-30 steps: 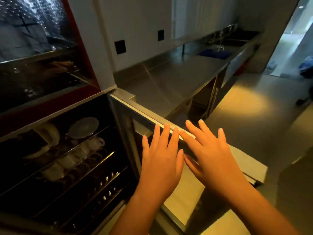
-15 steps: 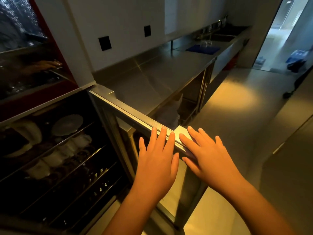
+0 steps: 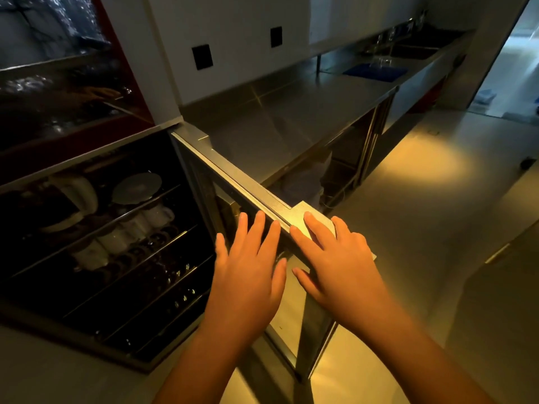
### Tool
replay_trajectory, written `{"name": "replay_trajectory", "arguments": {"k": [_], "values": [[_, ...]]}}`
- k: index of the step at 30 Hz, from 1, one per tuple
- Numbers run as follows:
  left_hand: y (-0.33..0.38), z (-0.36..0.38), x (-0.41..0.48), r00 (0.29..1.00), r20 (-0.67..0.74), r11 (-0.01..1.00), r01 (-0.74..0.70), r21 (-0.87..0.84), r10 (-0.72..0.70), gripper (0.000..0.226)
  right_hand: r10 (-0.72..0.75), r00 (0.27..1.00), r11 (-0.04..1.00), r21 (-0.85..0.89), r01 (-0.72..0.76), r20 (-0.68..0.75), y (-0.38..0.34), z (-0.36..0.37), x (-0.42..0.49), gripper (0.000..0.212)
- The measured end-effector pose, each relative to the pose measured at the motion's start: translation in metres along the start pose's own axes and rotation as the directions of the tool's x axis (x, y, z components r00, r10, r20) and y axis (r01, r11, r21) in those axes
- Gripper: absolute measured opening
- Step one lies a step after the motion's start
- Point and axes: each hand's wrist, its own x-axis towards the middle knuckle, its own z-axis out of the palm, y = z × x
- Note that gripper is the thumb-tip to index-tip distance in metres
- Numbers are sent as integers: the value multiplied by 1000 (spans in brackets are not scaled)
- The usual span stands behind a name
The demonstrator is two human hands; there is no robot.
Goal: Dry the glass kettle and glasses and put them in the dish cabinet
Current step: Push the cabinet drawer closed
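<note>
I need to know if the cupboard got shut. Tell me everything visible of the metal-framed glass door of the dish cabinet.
The silver metal-framed glass door stands open, swung out from the right side of the dark dish cabinet at its lower compartment. It hangs upright: a brushed steel frame around a glass-looking panel. The left hand and the right hand both lie flat, fingers straight, across its top rail near the free end. The arms hide part of it.

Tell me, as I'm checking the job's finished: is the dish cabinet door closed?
No, the door stands open, with the left hand and right hand flat on it.
</note>
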Motion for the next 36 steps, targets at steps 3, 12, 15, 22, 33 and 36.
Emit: {"name": "replay_trajectory", "arguments": {"k": [3, 12, 15, 22, 33, 36], "values": [[-10, -11, -12, 999, -38, 999, 7, -31, -9, 52, -31, 999, 999, -8, 31, 37, -13, -3, -5, 65], [-38, -35, -47, 989, 32, 987, 147, -63, -145, 54, -176, 979, 968, 198, 154, 100, -46, -27, -9, 50], [-49, -36, -61, 991, -16, 991, 133, 2, -133, 52, -233, 950, 957, 222, 186, 210, -60, -34, -12, 59], [-71, -45, -90, 966, -48, 966, 253, -44, -255, 56, -310, 909, 940, 232, 249, 280, -100, -46, -12, 62], [-104, -70, -109, 910, -92, 914, 400, -64, -404, 57, -456, 889, 857, 295, 423, 51, -148, -40, -13, 44], [-112, -76, -113, 891, -97, 896, 437, -76, -443, 57, -503, 864, 829, 273, 487, -14, -156, -32, -7, 48]]}}
